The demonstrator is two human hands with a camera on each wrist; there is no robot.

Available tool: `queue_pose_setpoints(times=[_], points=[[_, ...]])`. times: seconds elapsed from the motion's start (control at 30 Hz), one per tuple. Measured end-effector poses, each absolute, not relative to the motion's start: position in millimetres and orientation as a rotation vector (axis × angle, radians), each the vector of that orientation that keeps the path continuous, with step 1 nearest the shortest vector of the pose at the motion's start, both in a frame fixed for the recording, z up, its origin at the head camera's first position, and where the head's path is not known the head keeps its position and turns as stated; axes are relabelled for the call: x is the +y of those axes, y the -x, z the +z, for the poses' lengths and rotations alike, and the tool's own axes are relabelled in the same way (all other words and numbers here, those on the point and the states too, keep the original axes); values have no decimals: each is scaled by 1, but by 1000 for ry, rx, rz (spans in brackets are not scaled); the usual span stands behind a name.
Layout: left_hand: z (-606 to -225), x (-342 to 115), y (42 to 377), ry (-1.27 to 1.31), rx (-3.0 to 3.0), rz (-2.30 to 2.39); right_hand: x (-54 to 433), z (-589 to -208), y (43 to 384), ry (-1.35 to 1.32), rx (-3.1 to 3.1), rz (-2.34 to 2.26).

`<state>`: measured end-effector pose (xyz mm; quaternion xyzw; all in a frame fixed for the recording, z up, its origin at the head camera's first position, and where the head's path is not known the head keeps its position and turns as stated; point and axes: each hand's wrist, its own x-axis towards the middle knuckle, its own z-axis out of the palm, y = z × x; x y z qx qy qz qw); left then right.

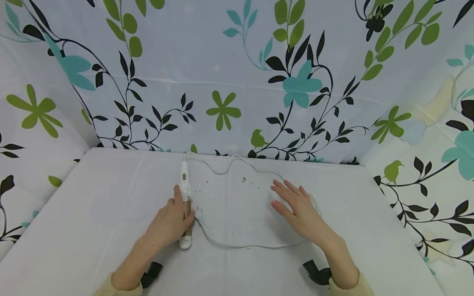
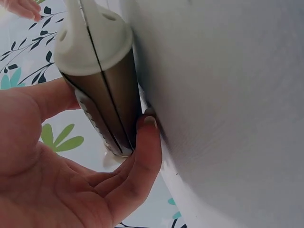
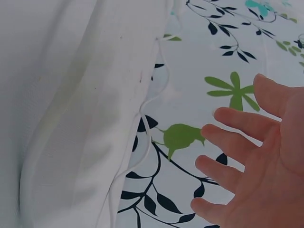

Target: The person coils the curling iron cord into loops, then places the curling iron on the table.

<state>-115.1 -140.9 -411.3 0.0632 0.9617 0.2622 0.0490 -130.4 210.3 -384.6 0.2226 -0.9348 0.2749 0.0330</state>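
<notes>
A white hair straightener [image 1: 184, 176] with a brown barrel [image 2: 111, 102] lies lengthwise on the table, left of centre. My left hand [image 1: 168, 220] grips it around the brown section, thumb on one side and fingers on the other, as the left wrist view also shows. From its far end a white cord [image 1: 255, 246] runs right and loops back to a plug [image 1: 199, 215] beside the barrel. My right hand [image 1: 301, 209] is held above the right part of the cord, fingers spread and holding nothing; the right wrist view shows its palm [image 3: 270, 185].
The white table [image 1: 96, 197] has small brown crumbs [image 1: 244, 179] scattered near its far middle. Leaf-patterned cloth [image 1: 222, 53] stands behind it and at both sides. A black strap piece [image 1: 317, 273] shows by my right wrist and another [image 1: 151, 274] by my left.
</notes>
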Motion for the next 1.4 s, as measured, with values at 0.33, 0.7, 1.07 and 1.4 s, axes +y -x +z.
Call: queue_pose_setpoints(times=[0.33, 0.7, 1.07, 1.4], points=[[-405, -147, 115, -189, 2946, 829, 209, -382, 123, -712, -2880, 842], [-401, -146, 114, -313, 3106, 888, 208, -382, 122, -735, -2889, 843], [-401, -145, 118, -261, 3093, 1011, 208, -381, 120, -735, -2880, 837], [-395, -144, 119, -165, 3114, 1015, 210, -378, 119, -730, -2887, 837]])
